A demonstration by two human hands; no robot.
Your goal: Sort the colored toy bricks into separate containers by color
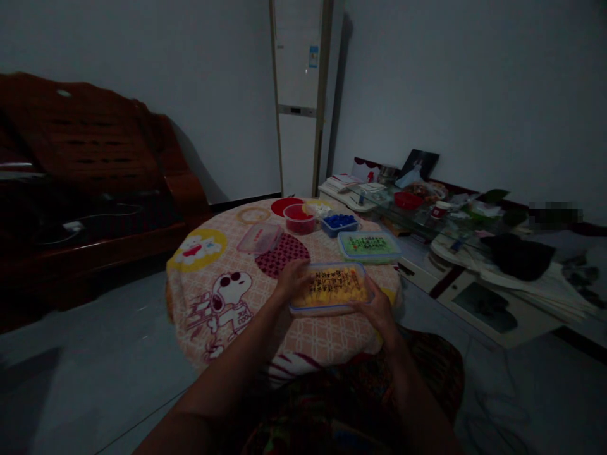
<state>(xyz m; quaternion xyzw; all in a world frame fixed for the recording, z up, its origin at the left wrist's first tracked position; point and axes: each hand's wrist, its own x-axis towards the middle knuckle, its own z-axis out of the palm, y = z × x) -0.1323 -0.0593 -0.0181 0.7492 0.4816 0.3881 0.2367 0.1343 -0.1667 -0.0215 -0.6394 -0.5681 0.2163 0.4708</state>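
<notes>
Between my two hands is a clear plastic food container (329, 289) with a blue-edged lid, dark writing on top and yellow contents inside. My left hand (290, 282) grips its left end, and my right hand (377, 304) is wrapped round its right end. Just beyond it lies a similar lidded container (368, 246) with green contents. A blue tub (339, 224) full of blue pieces stands behind that one. Farther left sit a round tub (300, 218) with red contents and a clear lid (259, 239) with red writing. What the pieces are is too dim to tell.
A patterned cloth (227, 253) covers the round table. On the right, a low cabinet with a glass shelf (384, 205) carries papers, a red bowl (408, 200) and a paper cup (440, 210). A wooden bench (95, 164) is at left, and a tall white appliance (298, 82) stands behind the table.
</notes>
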